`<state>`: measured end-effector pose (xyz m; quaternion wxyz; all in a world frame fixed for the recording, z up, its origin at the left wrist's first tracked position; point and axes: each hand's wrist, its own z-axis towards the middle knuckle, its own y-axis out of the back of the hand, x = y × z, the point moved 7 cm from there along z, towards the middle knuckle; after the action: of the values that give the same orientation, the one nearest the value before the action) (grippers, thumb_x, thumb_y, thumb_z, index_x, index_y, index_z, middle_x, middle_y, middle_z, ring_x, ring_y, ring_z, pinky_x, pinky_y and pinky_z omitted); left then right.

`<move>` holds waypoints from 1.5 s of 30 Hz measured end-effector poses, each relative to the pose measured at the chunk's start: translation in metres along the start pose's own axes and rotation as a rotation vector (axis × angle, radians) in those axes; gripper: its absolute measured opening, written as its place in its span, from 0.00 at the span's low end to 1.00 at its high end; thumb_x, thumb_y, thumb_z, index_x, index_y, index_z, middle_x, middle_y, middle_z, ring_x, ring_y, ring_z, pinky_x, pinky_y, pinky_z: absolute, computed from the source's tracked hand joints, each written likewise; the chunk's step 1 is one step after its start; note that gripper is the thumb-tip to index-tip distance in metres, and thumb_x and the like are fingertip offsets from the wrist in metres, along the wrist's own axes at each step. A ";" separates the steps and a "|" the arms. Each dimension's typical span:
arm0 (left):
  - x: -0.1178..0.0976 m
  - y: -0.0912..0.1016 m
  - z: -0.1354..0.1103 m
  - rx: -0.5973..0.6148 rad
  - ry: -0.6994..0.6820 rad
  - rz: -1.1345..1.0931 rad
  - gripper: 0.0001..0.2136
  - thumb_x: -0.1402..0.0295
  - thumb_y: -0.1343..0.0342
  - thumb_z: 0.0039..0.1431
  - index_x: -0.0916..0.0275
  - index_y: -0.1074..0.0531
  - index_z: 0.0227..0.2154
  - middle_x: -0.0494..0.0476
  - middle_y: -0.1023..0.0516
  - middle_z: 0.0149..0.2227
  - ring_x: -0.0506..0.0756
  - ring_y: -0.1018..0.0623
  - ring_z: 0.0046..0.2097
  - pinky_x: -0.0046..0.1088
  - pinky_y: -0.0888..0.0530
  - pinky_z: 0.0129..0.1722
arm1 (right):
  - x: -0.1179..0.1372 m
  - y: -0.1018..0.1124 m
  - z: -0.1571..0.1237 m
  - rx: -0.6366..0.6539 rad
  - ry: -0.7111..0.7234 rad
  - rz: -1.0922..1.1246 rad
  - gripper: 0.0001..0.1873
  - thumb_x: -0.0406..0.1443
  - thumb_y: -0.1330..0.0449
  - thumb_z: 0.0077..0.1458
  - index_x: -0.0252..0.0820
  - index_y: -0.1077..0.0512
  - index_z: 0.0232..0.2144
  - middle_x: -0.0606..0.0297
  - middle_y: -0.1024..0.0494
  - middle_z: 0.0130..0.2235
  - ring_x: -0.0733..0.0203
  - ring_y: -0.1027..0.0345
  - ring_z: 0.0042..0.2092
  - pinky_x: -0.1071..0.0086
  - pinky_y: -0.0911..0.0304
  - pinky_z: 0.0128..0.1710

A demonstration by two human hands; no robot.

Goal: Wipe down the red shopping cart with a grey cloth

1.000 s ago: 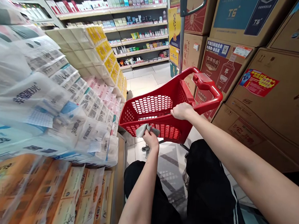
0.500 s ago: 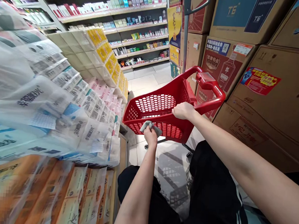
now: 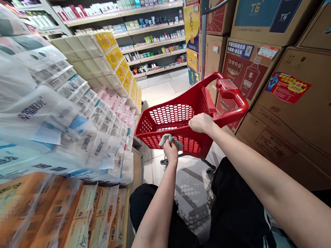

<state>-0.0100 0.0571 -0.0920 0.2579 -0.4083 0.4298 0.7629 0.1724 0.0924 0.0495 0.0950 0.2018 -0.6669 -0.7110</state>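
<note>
In front of me stands a red plastic shopping cart (image 3: 184, 99) with perforated basket sides. My right hand (image 3: 201, 122) is closed over the rim of its near side. Lower down, my left hand (image 3: 171, 149) pinches a crumpled grey cloth (image 3: 166, 140) and holds it against the outside of the near basket wall. The cart's handle (image 3: 236, 102) curves up at the right, beyond my right hand. Part of the cloth is hidden behind my left fingers.
Plastic-wrapped tissue packs (image 3: 87, 141) are piled along the left, with orange packs (image 3: 52, 206) nearer me. Cardboard boxes (image 3: 287, 125) are stacked close on the right. Shelves of small products (image 3: 152, 32) stand at the back. A grey metal pole (image 3: 203, 39) rises behind the cart.
My left hand has slid a little to the right with the cloth along the basket wall. My right hand keeps its hold on the rim.
</note>
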 end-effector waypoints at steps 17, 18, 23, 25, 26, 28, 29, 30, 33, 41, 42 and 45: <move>0.020 -0.006 -0.002 -0.030 0.099 -0.236 0.14 0.65 0.54 0.59 0.62 0.31 0.45 0.60 0.25 0.43 0.55 0.26 0.44 0.31 0.32 0.47 | 0.012 -0.003 0.009 -0.029 0.038 0.019 0.22 0.32 0.57 0.59 0.36 0.22 0.34 0.49 0.21 0.38 0.50 0.27 0.39 0.62 0.37 0.35; 0.021 -0.004 -0.002 -0.022 0.088 -0.223 0.14 0.65 0.54 0.59 0.62 0.31 0.45 0.60 0.25 0.42 0.56 0.26 0.43 0.31 0.32 0.46 | 0.010 -0.004 0.008 -0.029 0.028 0.018 0.22 0.32 0.57 0.59 0.35 0.22 0.34 0.48 0.21 0.38 0.51 0.27 0.39 0.63 0.37 0.35; 0.020 -0.004 -0.015 0.029 0.047 -0.172 0.14 0.66 0.54 0.59 0.63 0.31 0.45 0.61 0.26 0.42 0.57 0.27 0.45 0.34 0.33 0.49 | 0.007 -0.004 0.005 -0.037 0.021 -0.011 0.22 0.32 0.57 0.59 0.36 0.22 0.34 0.49 0.21 0.37 0.49 0.27 0.39 0.62 0.37 0.33; 0.015 -0.009 -0.022 0.033 0.020 -0.169 0.14 0.67 0.53 0.59 0.62 0.31 0.46 0.61 0.27 0.45 0.57 0.29 0.50 0.35 0.36 0.53 | 0.008 -0.003 0.003 -0.041 0.026 -0.013 0.21 0.32 0.56 0.58 0.37 0.22 0.34 0.50 0.21 0.37 0.48 0.27 0.39 0.61 0.37 0.33; 0.012 -0.012 -0.026 0.035 0.010 -0.171 0.14 0.67 0.53 0.59 0.62 0.31 0.46 0.62 0.28 0.47 0.57 0.31 0.52 0.35 0.37 0.54 | 0.009 -0.003 0.003 -0.042 0.024 -0.011 0.21 0.32 0.56 0.58 0.37 0.22 0.34 0.50 0.21 0.37 0.48 0.27 0.39 0.61 0.37 0.33; 0.007 -0.019 -0.030 0.038 0.010 -0.172 0.15 0.66 0.54 0.60 0.63 0.31 0.48 0.63 0.29 0.49 0.58 0.32 0.54 0.35 0.39 0.56 | 0.011 -0.003 0.003 -0.044 0.017 0.001 0.21 0.32 0.56 0.59 0.36 0.22 0.34 0.50 0.21 0.37 0.48 0.27 0.39 0.62 0.37 0.34; 0.004 -0.022 -0.031 0.028 0.018 -0.165 0.16 0.66 0.55 0.60 0.63 0.32 0.48 0.63 0.30 0.49 0.58 0.33 0.55 0.35 0.40 0.56 | 0.012 -0.003 0.003 -0.045 0.016 0.012 0.21 0.33 0.56 0.59 0.36 0.22 0.34 0.49 0.21 0.37 0.49 0.27 0.39 0.62 0.37 0.34; 0.003 -0.023 -0.031 0.011 0.027 -0.152 0.16 0.67 0.55 0.60 0.64 0.32 0.49 0.64 0.31 0.51 0.58 0.34 0.55 0.35 0.40 0.57 | 0.013 -0.002 0.003 -0.049 0.015 0.026 0.22 0.33 0.57 0.59 0.35 0.22 0.34 0.49 0.21 0.37 0.49 0.27 0.39 0.62 0.37 0.34; 0.000 -0.023 -0.026 -0.028 0.035 -0.099 0.17 0.69 0.56 0.60 0.65 0.32 0.49 0.65 0.34 0.53 0.59 0.36 0.57 0.35 0.42 0.58 | 0.018 0.000 0.004 -0.058 0.026 0.054 0.22 0.33 0.57 0.59 0.35 0.22 0.34 0.49 0.21 0.36 0.50 0.27 0.39 0.62 0.37 0.34; 0.010 -0.019 -0.025 0.073 0.093 -0.190 0.14 0.66 0.54 0.59 0.64 0.30 0.45 0.62 0.26 0.43 0.58 0.28 0.48 0.36 0.33 0.51 | 0.014 -0.001 0.002 -0.021 -0.026 0.071 0.19 0.32 0.54 0.57 0.34 0.22 0.36 0.47 0.21 0.37 0.49 0.27 0.40 0.63 0.37 0.37; 0.012 -0.016 -0.026 0.081 0.098 -0.199 0.14 0.66 0.54 0.59 0.64 0.30 0.44 0.61 0.25 0.41 0.57 0.27 0.47 0.35 0.32 0.49 | 0.014 -0.001 0.001 -0.028 -0.034 0.075 0.19 0.32 0.54 0.57 0.34 0.22 0.36 0.47 0.21 0.37 0.49 0.27 0.40 0.63 0.37 0.36; 0.018 0.002 -0.021 0.025 0.131 -0.193 0.14 0.65 0.56 0.60 0.64 0.30 0.44 0.60 0.25 0.39 0.56 0.26 0.44 0.34 0.31 0.47 | 0.014 0.001 0.000 -0.044 -0.039 0.076 0.20 0.32 0.54 0.57 0.35 0.22 0.36 0.48 0.21 0.37 0.49 0.27 0.40 0.63 0.37 0.36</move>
<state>-0.0128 0.0383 -0.1129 0.3067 -0.4936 0.4138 0.7008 0.1595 0.0863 0.0478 0.1132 0.1601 -0.6599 -0.7253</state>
